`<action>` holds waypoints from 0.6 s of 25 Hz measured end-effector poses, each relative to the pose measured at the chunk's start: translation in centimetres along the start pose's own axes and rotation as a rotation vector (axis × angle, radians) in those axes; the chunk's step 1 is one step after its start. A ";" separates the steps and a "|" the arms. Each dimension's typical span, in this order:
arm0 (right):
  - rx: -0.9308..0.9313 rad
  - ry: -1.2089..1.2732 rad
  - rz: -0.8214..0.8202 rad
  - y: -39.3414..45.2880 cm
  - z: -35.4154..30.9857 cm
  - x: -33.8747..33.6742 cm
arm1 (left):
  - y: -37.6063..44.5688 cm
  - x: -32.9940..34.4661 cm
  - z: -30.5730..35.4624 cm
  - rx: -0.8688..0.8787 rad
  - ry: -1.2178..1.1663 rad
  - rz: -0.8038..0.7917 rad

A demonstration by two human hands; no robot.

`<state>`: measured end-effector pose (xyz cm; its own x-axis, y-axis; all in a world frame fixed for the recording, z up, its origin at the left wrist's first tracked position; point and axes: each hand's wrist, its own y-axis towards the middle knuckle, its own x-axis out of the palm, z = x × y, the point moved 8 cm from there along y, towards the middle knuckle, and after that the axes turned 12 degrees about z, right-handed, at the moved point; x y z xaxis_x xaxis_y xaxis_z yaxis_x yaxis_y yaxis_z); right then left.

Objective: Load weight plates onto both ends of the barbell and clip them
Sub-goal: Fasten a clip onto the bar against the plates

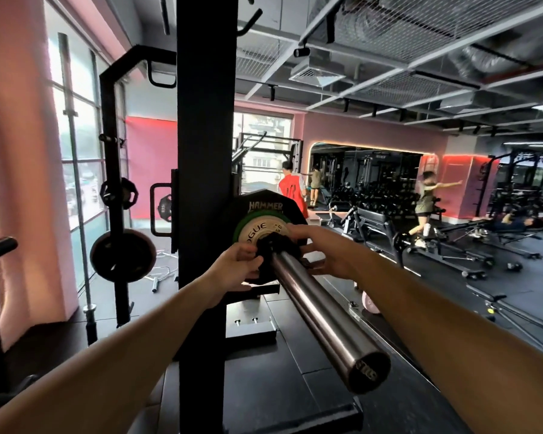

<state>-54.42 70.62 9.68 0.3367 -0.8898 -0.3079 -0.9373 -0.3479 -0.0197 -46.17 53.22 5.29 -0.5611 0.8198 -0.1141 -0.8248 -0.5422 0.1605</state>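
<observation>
**Barbell sleeve loaded, both your hands on the collar**

Barbell (323,311) sleeve runs from its end cap at about 5 o'clock up toward centre frame, where the plates sit. You've got a big black Hammer plate (265,200) at the back and a smaller green-rimmed Rogue plate (254,228) pressed flat against its face. Right in front of that is the black clip (274,245), wrapped around the sleeve and touching the small plate. Your left hand (232,270) comes in from 7 o'clock with fingers curled onto the clip's left side. Your right hand (323,252) comes in from 4 o'clock, fingers hooked over the top of the clip, gripping it too. The black rack upright (206,120) stands just left of the plates, at 12 o'clock.
</observation>
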 end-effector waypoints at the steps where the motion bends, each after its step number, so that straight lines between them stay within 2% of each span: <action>1: -0.013 -0.009 0.004 0.4 -0.5 0.0 | 0.4 -0.1 0.0 -0.034 0.036 0.000; 5: -0.108 -0.016 -0.061 1.9 -2.4 0.1 | 1.1 0.3 0.5 -0.128 0.145 0.062; 11: -0.196 0.084 -0.074 3.0 -4.4 0.1 | 1.9 2.0 -0.3 -0.270 0.103 0.144; 15: -0.245 0.220 -0.056 3.7 -5.0 -1.2 | 2.3 2.7 -0.9 -0.339 -0.019 0.128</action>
<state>-57.82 68.93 14.70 0.4234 -0.9005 -0.0994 -0.8763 -0.4349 0.2071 -49.61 54.05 4.47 -0.6629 0.7426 -0.0957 -0.7256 -0.6686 -0.1627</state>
